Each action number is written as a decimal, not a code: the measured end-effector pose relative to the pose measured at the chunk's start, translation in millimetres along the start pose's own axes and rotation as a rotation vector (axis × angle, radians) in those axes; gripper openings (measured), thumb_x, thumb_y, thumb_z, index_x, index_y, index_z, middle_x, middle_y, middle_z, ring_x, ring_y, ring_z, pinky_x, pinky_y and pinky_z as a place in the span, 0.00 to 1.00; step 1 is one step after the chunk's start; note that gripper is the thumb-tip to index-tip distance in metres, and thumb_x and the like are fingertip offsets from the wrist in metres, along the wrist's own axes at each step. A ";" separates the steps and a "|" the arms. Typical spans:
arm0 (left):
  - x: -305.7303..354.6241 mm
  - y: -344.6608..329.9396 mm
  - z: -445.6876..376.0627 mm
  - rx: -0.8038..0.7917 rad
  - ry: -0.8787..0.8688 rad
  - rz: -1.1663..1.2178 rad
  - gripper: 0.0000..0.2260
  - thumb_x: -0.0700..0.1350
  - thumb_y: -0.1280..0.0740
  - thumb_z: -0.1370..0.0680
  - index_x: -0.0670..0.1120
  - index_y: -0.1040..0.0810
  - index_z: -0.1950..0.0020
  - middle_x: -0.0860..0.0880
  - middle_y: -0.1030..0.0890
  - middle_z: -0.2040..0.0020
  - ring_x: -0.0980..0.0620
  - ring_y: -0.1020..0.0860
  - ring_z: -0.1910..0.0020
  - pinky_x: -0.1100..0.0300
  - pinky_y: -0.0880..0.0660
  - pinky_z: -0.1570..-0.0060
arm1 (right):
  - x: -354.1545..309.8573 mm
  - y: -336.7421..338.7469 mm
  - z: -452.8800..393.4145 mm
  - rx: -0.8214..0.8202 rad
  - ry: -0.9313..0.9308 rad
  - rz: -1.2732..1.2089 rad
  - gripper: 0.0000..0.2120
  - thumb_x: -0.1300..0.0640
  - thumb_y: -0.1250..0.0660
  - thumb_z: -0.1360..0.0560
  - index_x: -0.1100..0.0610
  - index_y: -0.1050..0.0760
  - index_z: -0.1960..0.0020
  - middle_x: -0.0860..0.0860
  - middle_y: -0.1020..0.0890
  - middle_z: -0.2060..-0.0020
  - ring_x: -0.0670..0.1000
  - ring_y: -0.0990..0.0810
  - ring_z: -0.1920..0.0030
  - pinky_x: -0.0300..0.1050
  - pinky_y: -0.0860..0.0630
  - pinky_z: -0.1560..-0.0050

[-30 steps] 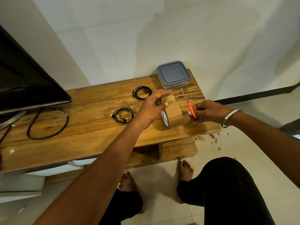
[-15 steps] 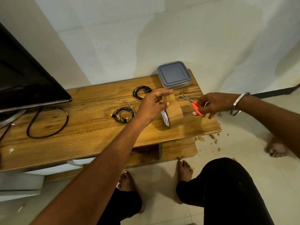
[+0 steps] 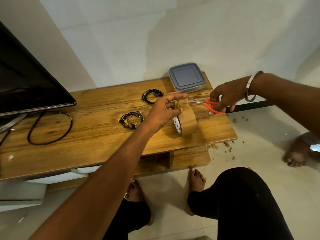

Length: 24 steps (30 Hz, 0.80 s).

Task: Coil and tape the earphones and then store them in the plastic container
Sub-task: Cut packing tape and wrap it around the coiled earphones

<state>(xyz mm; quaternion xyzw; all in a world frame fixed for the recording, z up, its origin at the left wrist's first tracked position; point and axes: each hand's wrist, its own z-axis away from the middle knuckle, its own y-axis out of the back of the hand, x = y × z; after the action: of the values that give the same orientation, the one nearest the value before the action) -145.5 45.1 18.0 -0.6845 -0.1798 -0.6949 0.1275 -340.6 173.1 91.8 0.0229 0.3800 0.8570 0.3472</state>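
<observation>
on the wooden tv bench (image 3: 97,135) | left hand (image 3: 164,113) pinches strip off brown tape roll (image 3: 186,122) | right hand (image 3: 225,97) grips orange-handled scissors (image 3: 205,103) at strip | black coiled earphones (image 3: 131,120) beside, lidded grey plastic container (image 3: 186,77) behind | keep strip taut, cut square, short

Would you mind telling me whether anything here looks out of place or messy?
Yes: brown crumbs lie scattered on the floor by the right end of the wooden table, like chipped-off debris. A loose black cable sprawls near the television.
</observation>
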 end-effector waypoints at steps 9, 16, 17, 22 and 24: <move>-8.5 -9.8 -7.1 0.157 -0.101 -0.096 0.14 0.34 0.28 0.27 0.42 0.18 0.42 0.50 0.20 0.41 0.59 0.23 0.41 0.73 0.28 0.47 | -16.3 13.6 4.7 -0.061 0.012 0.116 0.18 0.45 0.29 0.32 0.57 0.25 0.52 0.52 0.19 0.61 0.51 0.19 0.57 0.49 0.19 0.51; -10.2 -12.4 -8.5 0.154 -0.127 -0.088 0.14 0.34 0.27 0.28 0.44 0.18 0.43 0.58 0.20 0.47 0.64 0.23 0.45 0.67 0.27 0.47 | -21.3 19.4 3.5 -0.070 0.020 0.187 0.16 0.44 0.29 0.31 0.56 0.25 0.54 0.54 0.19 0.60 0.51 0.19 0.59 0.47 0.19 0.53; -10.2 -12.1 -8.3 0.148 -0.132 -0.090 0.15 0.34 0.27 0.28 0.44 0.18 0.43 0.59 0.20 0.47 0.64 0.23 0.45 0.66 0.27 0.47 | -22.1 20.3 3.5 -0.066 0.022 0.206 0.17 0.44 0.29 0.31 0.56 0.25 0.53 0.55 0.19 0.60 0.51 0.19 0.60 0.47 0.18 0.54; -9.1 -13.0 -7.7 0.136 -0.140 -0.109 0.16 0.34 0.27 0.28 0.47 0.18 0.43 0.60 0.21 0.47 0.67 0.24 0.46 0.71 0.28 0.48 | -26.2 25.0 0.3 -0.058 0.029 0.283 0.18 0.42 0.29 0.32 0.56 0.25 0.53 0.60 0.18 0.55 0.52 0.19 0.60 0.46 0.19 0.55; -10.0 -12.8 -7.7 0.141 -0.141 -0.108 0.16 0.34 0.27 0.28 0.46 0.18 0.42 0.61 0.21 0.47 0.68 0.24 0.46 0.71 0.28 0.48 | -27.2 25.9 -0.7 -0.056 0.033 0.301 0.18 0.42 0.29 0.32 0.55 0.26 0.54 0.60 0.18 0.54 0.52 0.20 0.60 0.45 0.19 0.56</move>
<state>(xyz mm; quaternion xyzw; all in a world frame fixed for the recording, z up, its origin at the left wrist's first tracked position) -157.5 52.7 7.1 -0.7103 -0.2737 -0.6364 0.1247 -335.1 143.8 114.6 0.0558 0.3539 0.9100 0.2087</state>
